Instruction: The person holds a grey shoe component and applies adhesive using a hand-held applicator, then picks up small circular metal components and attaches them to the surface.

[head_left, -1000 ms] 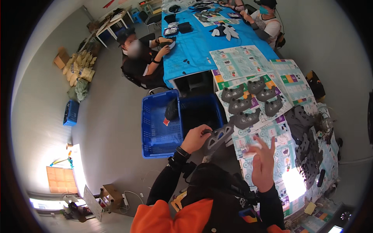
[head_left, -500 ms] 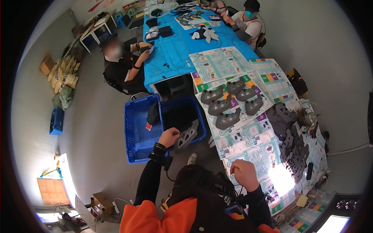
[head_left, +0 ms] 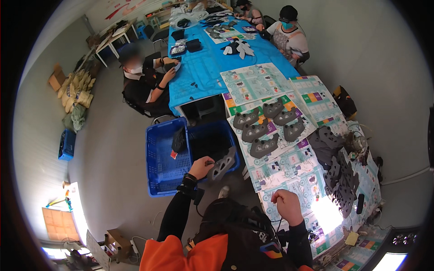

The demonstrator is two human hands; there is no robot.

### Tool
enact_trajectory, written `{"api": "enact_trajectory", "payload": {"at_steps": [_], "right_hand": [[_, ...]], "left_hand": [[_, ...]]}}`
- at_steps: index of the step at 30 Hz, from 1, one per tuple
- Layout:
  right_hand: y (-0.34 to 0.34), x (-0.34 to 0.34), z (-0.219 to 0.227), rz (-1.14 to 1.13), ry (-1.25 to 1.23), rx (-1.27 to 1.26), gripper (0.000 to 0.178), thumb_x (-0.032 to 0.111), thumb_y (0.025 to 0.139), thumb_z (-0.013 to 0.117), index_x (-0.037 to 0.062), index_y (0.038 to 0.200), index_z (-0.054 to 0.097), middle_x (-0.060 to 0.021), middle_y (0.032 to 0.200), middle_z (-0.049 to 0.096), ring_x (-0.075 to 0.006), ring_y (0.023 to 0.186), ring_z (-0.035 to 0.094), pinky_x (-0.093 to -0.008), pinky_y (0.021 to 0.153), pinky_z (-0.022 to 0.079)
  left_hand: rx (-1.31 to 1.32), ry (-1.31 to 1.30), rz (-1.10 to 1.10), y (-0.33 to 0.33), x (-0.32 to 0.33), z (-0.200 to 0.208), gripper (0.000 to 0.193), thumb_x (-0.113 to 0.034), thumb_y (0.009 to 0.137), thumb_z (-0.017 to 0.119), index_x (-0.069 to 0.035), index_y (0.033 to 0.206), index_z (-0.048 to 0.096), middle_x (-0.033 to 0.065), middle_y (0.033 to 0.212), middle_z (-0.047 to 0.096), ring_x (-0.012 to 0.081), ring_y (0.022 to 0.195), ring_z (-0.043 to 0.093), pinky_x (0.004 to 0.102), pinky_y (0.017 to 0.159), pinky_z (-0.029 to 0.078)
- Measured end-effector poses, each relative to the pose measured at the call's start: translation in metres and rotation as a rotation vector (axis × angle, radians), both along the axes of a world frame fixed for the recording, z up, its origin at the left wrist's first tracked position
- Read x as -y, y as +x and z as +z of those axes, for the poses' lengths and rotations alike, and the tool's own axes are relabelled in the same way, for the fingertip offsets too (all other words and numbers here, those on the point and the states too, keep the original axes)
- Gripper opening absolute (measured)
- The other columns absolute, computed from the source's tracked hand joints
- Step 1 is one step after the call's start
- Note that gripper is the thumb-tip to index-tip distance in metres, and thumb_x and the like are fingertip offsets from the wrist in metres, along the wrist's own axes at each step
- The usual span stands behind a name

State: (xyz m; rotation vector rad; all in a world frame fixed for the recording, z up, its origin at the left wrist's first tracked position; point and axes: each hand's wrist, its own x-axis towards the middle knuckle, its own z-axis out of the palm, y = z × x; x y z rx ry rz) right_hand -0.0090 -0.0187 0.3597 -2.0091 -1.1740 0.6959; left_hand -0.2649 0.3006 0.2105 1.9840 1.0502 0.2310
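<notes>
Left hand: fingers curled around the near-left end of a grey moulded piece, held out over the near-right corner of the blue crate. Grip closed on that end; the rest of the piece juts free to the right and far side.

Piece: flat, contoured, with small holes or bumps across its face. It keeps its shape while held by one end, so likely fairly stiff and light, foam or moulded rubber by the look. Matte surface, probably not slippery. Not fragile, by my estimate. An edge or end pinch looks sufficient; the broad middle would give steadier hold.

Right hand: closed into a loose fist, resting on the printed sheets at the near edge of the table. Whether it holds anything I cannot tell.

Surroundings: crate holds a dark item towards its far side. Five similar grey pieces lie spread on the sheets, farther right. A heap of darker pieces sits at the right. Other people sit at the far blue table.
</notes>
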Motion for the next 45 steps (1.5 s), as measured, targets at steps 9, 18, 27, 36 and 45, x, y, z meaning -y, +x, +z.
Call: {"api": "enact_trajectory", "payload": {"at_steps": [9,18,27,36,45], "right_hand": [[-0.010,-0.012,0.007,0.054,0.026,-0.049,0.019,0.001,0.084,0.050,0.0021,0.080,0.068,-0.0145,0.078,0.070,-0.0317,0.072,0.069,-0.0402,0.068,0.054],[0.000,0.001,-0.002,0.022,-0.028,-0.055,0.020,0.003,0.085,0.050,0.0022,0.080,0.069,-0.0144,0.078,0.071,-0.0307,0.074,0.070,-0.0408,0.069,0.054],[-0.003,0.000,0.043,0.075,0.181,-0.623,0.032,-0.007,0.086,0.059,0.0023,0.113,0.073,-0.0083,0.088,0.067,-0.0148,0.077,0.064,-0.0313,0.070,0.051],[0.038,-0.010,0.084,1.097,0.757,-1.109,0.067,0.010,0.082,0.085,0.0014,0.143,0.057,-0.0080,0.070,0.058,-0.0183,0.054,0.050,-0.0332,0.050,0.036],[0.028,0.008,0.076,0.488,0.529,-1.015,0.027,-0.008,0.081,0.070,-0.0088,0.108,0.074,-0.0090,0.081,0.068,-0.0104,0.066,0.058,-0.0266,0.058,0.039]], "left_hand": [[0.259,0.045,0.021,0.037,0.019,0.046,0.024,-0.014,0.089,0.074,-0.007,0.112,0.072,0.0100,0.086,0.070,0.0205,0.078,0.067,0.0331,0.075,0.053],[0.158,0.033,0.069,0.018,0.012,0.021,0.025,-0.017,0.089,0.076,-0.007,0.112,0.072,0.0103,0.086,0.071,0.0209,0.077,0.068,0.0334,0.074,0.054],[0.157,-0.052,0.068,0.019,0.022,0.020,0.023,-0.018,0.092,0.073,-0.007,0.113,0.072,0.0061,0.090,0.072,0.0157,0.080,0.067,0.0312,0.077,0.053],[0.224,-0.125,-0.115,0.044,0.030,0.061,0.022,-0.012,0.095,0.070,-0.004,0.116,0.070,0.0064,0.094,0.072,0.0137,0.083,0.067,0.0297,0.079,0.054],[0.190,-0.086,-0.136,0.052,0.028,0.060,0.024,-0.016,0.091,0.073,-0.007,0.114,0.072,0.0081,0.094,0.074,0.0178,0.084,0.070,0.0325,0.079,0.055]]}}
